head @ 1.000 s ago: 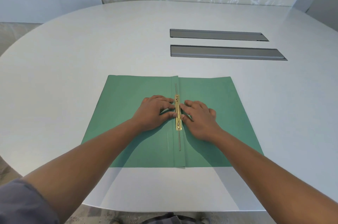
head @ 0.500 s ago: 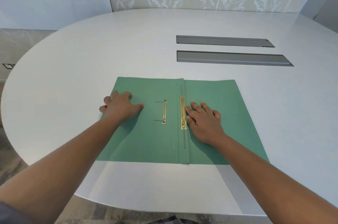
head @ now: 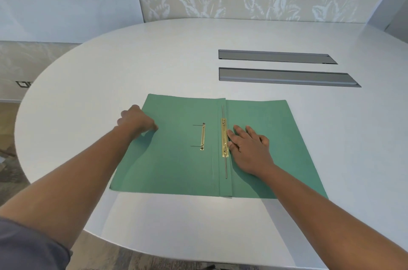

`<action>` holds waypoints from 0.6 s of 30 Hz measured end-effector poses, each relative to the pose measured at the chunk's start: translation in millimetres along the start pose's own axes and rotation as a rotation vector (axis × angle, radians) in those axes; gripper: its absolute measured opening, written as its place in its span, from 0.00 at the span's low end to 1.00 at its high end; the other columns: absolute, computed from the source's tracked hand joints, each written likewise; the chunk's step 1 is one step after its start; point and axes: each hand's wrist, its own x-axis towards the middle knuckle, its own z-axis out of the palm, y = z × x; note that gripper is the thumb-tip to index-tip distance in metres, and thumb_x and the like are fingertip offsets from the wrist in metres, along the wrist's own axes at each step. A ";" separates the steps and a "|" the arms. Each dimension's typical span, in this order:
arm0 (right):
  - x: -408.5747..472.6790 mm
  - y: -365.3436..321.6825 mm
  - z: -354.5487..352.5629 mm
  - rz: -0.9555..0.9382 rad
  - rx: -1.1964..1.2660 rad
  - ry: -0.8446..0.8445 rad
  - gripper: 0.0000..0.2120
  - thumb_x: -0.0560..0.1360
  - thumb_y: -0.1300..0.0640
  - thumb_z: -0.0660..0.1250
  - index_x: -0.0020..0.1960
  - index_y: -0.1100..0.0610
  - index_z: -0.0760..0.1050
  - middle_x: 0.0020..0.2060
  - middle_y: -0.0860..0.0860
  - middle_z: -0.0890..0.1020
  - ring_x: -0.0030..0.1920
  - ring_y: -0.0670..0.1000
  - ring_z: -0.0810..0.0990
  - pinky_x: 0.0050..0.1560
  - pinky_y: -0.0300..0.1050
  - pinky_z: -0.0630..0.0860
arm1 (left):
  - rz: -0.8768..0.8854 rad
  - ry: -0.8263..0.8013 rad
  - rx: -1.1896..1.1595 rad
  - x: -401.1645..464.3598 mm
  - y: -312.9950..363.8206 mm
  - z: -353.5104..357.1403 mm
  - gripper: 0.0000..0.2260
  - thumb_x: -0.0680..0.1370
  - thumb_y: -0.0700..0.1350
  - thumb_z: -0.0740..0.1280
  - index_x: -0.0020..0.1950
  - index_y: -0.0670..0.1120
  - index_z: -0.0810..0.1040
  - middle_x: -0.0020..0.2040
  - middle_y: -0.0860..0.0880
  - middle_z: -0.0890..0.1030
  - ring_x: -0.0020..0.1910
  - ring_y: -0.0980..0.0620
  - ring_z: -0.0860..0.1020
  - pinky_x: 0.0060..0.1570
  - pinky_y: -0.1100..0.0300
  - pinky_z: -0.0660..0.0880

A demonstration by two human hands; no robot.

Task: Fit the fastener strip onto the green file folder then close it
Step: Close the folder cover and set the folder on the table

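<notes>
The green file folder (head: pixel 176 170) lies spread flat on the white table (head: pixel 154 53). A gold fastener strip (head: pixel 224 140) runs along the spine fold, over a thin metal prong. A second, slimmer gold piece (head: pixel 202 136) lies on the left cover. My left hand (head: pixel 135 120) curls over the folder's left edge, fingers bent on the cover's rim. My right hand (head: pixel 249 148) rests flat on the right cover, fingertips touching the gold strip.
Two long grey recessed slots (head: pixel 276 56) (head: pixel 287 77) sit in the tabletop behind the folder to the right. The table's curved near edge (head: pixel 154 254) runs just below my forearms. A patterned wall panel stands behind the table.
My left hand has left the fastener strip and slid out to the folder's left edge, uncovering the slim gold piece on the left cover. My right hand stays beside the strip.
</notes>
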 end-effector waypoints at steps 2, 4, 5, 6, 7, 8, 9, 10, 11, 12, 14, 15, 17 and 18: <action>0.2 -0.3 -0.1 0.001 0.002 0.003 0.25 0.83 0.42 0.48 0.79 0.42 0.60 0.81 0.45 0.60 0.81 0.55 0.53 0.74 0.60 0.50 | 0.046 -0.002 0.044 2.9 2.5 -12.3 0.28 0.66 0.48 0.79 0.61 0.41 0.74 0.61 0.38 0.76 0.57 0.36 0.77 0.57 0.45 0.78; 0.3 -0.9 -0.2 0.000 -0.003 0.007 0.25 0.83 0.42 0.48 0.79 0.41 0.61 0.81 0.45 0.60 0.81 0.55 0.53 0.74 0.60 0.51 | 0.102 0.012 0.082 1.5 8.5 -23.9 0.23 0.67 0.46 0.76 0.57 0.39 0.75 0.58 0.37 0.78 0.54 0.35 0.79 0.57 0.45 0.79; 0.3 -1.2 -0.3 0.000 -0.007 0.009 0.25 0.83 0.42 0.49 0.79 0.41 0.61 0.81 0.45 0.61 0.81 0.55 0.53 0.74 0.60 0.51 | 0.124 0.029 0.101 -0.1 12.5 -29.2 0.21 0.68 0.46 0.75 0.56 0.39 0.74 0.58 0.37 0.78 0.54 0.35 0.79 0.57 0.45 0.79; 0.3 -1.3 -0.4 0.000 -0.010 0.011 0.24 0.83 0.42 0.49 0.79 0.41 0.61 0.81 0.45 0.61 0.81 0.55 0.54 0.74 0.60 0.52 | 0.142 0.047 0.118 -2.5 16.9 -34.1 0.21 0.70 0.45 0.74 0.58 0.39 0.73 0.60 0.37 0.77 0.56 0.35 0.78 0.57 0.47 0.78; 0.2 -1.3 -0.5 0.001 -0.010 0.012 0.24 0.83 0.42 0.49 0.79 0.41 0.62 0.81 0.45 0.61 0.81 0.55 0.54 0.74 0.60 0.52 | 0.152 0.063 0.133 -5.1 21.6 -38.6 0.23 0.71 0.45 0.74 0.61 0.39 0.72 0.63 0.36 0.74 0.58 0.34 0.77 0.57 0.48 0.77; 0.2 -1.2 -0.8 0.002 -0.009 0.013 0.24 0.83 0.42 0.49 0.78 0.41 0.62 0.81 0.45 0.61 0.81 0.55 0.54 0.74 0.60 0.52 | 0.158 0.075 0.147 -8.0 26.5 -42.8 0.26 0.72 0.45 0.73 0.66 0.39 0.69 0.66 0.36 0.71 0.60 0.34 0.76 0.56 0.48 0.77; 0.1 -1.2 -0.9 0.002 -0.007 0.015 0.24 0.83 0.42 0.49 0.78 0.41 0.62 0.81 0.45 0.61 0.81 0.55 0.54 0.74 0.60 0.52 | 0.163 0.082 0.162 -11.3 31.7 -47.2 0.29 0.73 0.45 0.73 0.69 0.38 0.66 0.68 0.36 0.69 0.62 0.33 0.75 0.55 0.48 0.76; 0.0 -1.3 -0.9 0.001 -0.004 0.014 0.24 0.83 0.42 0.49 0.78 0.42 0.62 0.81 0.45 0.61 0.81 0.55 0.54 0.74 0.60 0.52 | 0.174 0.085 0.176 -15.0 36.8 -52.2 0.31 0.74 0.45 0.73 0.72 0.37 0.64 0.69 0.36 0.66 0.62 0.33 0.74 0.52 0.49 0.75; 0.0 -1.4 -0.9 0.001 0.000 0.013 0.24 0.83 0.42 0.49 0.78 0.42 0.62 0.81 0.45 0.61 0.81 0.55 0.54 0.74 0.60 0.52 | 0.191 0.086 0.187 -18.9 41.9 -58.0 0.33 0.74 0.45 0.73 0.73 0.37 0.62 0.70 0.36 0.65 0.62 0.34 0.74 0.49 0.50 0.73; 0.3 -1.6 -1.1 0.001 0.002 0.010 0.24 0.83 0.42 0.49 0.78 0.42 0.62 0.81 0.45 0.61 0.81 0.55 0.54 0.74 0.60 0.52 | 0.216 0.087 0.189 -22.9 46.9 -64.2 0.33 0.75 0.44 0.73 0.74 0.37 0.61 0.71 0.36 0.65 0.62 0.34 0.74 0.49 0.49 0.73; 0.4 -1.5 -1.6 0.006 0.003 0.007 0.24 0.83 0.42 0.49 0.78 0.41 0.62 0.81 0.45 0.61 0.81 0.55 0.54 0.74 0.60 0.52 | 0.292 0.089 0.150 -30.4 56.4 -78.3 0.31 0.75 0.42 0.72 0.73 0.38 0.63 0.69 0.36 0.68 0.61 0.34 0.75 0.50 0.48 0.76; 0.6 -1.4 -2.0 0.008 0.005 0.008 0.24 0.83 0.42 0.50 0.78 0.41 0.62 0.81 0.45 0.61 0.81 0.55 0.54 0.74 0.60 0.52 | 0.332 0.082 0.102 -34.1 61.4 -85.0 0.28 0.74 0.41 0.71 0.72 0.39 0.65 0.66 0.37 0.71 0.59 0.36 0.76 0.49 0.48 0.77; 0.2 -2.0 -2.8 0.017 0.023 0.012 0.24 0.83 0.41 0.50 0.78 0.41 0.63 0.81 0.44 0.62 0.81 0.55 0.55 0.74 0.60 0.52 | 0.399 0.042 -0.057 -43.4 72.4 -95.4 0.24 0.75 0.39 0.69 0.70 0.42 0.67 0.59 0.40 0.76 0.49 0.41 0.79 0.39 0.53 0.77; -0.1 -3.1 -2.8 0.020 0.039 0.017 0.24 0.83 0.41 0.51 0.77 0.40 0.64 0.80 0.44 0.62 0.81 0.55 0.55 0.74 0.60 0.52 | 0.425 0.008 -0.151 -49.3 78.5 -98.7 0.24 0.75 0.37 0.68 0.71 0.43 0.68 0.56 0.41 0.77 0.45 0.44 0.80 0.35 0.56 0.76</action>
